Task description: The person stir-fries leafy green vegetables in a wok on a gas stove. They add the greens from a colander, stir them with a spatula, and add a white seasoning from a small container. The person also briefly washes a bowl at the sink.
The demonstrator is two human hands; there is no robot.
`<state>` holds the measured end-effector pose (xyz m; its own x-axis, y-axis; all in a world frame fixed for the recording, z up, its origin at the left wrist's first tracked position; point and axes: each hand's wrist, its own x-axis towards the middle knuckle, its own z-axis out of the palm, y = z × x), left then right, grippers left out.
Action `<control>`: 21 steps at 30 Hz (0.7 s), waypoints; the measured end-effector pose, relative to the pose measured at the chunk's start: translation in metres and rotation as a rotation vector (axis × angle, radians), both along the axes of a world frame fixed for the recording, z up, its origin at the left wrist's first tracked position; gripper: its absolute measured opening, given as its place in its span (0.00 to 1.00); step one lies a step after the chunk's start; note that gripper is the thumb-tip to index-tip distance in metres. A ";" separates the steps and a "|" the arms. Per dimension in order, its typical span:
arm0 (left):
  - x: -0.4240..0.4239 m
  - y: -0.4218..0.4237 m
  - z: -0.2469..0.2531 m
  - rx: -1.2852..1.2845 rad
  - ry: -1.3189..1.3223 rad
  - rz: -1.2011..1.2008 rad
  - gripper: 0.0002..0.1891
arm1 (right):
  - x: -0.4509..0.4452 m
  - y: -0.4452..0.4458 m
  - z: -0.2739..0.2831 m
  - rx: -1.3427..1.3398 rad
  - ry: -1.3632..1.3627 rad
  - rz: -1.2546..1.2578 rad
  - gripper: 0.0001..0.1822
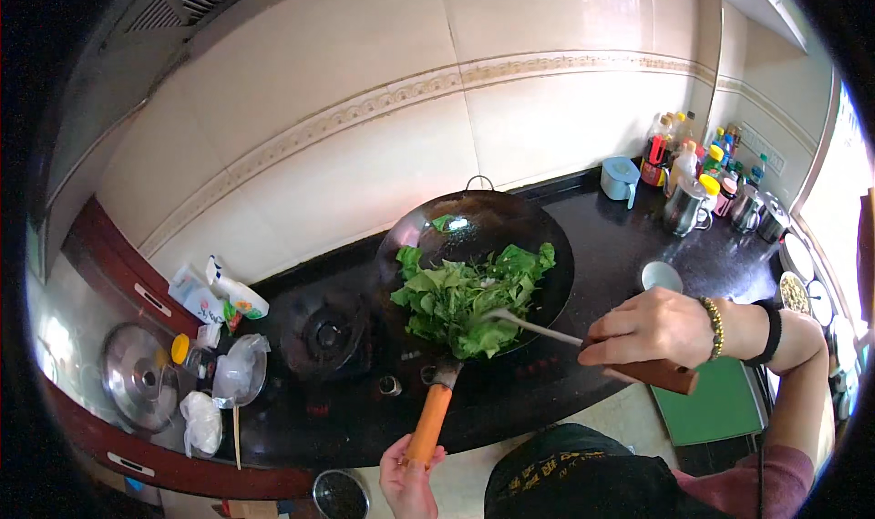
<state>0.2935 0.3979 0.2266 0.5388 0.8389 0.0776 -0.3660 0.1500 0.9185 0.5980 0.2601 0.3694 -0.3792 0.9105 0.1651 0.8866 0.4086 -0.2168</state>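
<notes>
A dark wok (478, 208) stands on the stove, heaped with leafy greens (458, 290). My left hand (410, 474) grips the wok's orange wooden handle (432, 420) near its end. In my right hand (649, 331) is a wok spatula with a brown wooden grip (666, 377) and a metal shaft (547, 330). Its metal head (502, 314) reaches in among the leaves, which partly cover it. One leaf (443, 223) clings to the wok's far wall, apart from the heap.
An unused burner (328, 331) sits left of the wok. Farther left are a glass lid (140, 379), a bowl with a plastic bag (239, 372) and a jar (195, 355). A small white bowl (661, 276), a blue lidded container (620, 179) and several bottles (683, 163) stand on the right.
</notes>
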 end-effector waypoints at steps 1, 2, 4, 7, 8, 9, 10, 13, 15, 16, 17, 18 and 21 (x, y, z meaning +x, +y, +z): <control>-0.001 0.000 0.000 0.011 0.005 -0.016 0.20 | -0.004 -0.001 0.000 -0.046 0.004 -0.003 0.21; -0.001 0.000 0.000 0.011 0.000 -0.010 0.20 | -0.004 0.003 -0.014 -0.068 -0.021 -0.008 0.22; 0.001 0.000 0.002 0.009 -0.008 -0.005 0.20 | -0.001 0.014 -0.042 -0.050 -0.070 -0.050 0.22; 0.003 0.000 0.007 0.044 -0.021 -0.032 0.20 | 0.012 0.034 -0.080 0.030 -0.117 -0.099 0.23; 0.003 0.000 0.007 0.036 -0.016 -0.037 0.20 | 0.015 0.037 -0.086 0.066 -0.128 -0.112 0.24; 0.001 0.000 0.005 0.026 -0.014 -0.038 0.20 | 0.015 0.039 -0.083 0.071 -0.105 -0.131 0.25; 0.001 0.001 0.004 0.015 -0.013 -0.041 0.20 | 0.016 0.039 -0.078 0.076 -0.082 -0.153 0.25; -0.003 0.001 0.002 0.018 0.005 -0.024 0.20 | 0.003 0.038 -0.054 0.102 0.018 -0.152 0.28; -0.002 0.000 0.002 0.018 0.019 0.004 0.20 | -0.009 0.037 -0.040 0.119 0.078 -0.121 0.28; -0.001 0.000 0.002 0.017 0.027 0.011 0.20 | -0.014 0.040 -0.036 0.095 0.096 -0.097 0.26; -0.001 0.000 0.003 0.023 0.047 0.020 0.20 | -0.017 0.047 -0.038 0.076 0.070 -0.116 0.26; 0.001 0.000 0.004 0.029 0.063 0.020 0.20 | -0.018 0.052 -0.044 0.057 0.040 -0.143 0.25; 0.004 0.001 0.007 0.041 0.078 -0.002 0.20 | 0.000 0.071 -0.074 0.192 -0.007 -0.212 0.22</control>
<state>0.2978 0.3987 0.2335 0.5460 0.8349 0.0699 -0.2928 0.1119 0.9496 0.5980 0.3309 0.2950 -0.1856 0.9220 0.3398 0.9579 0.2468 -0.1466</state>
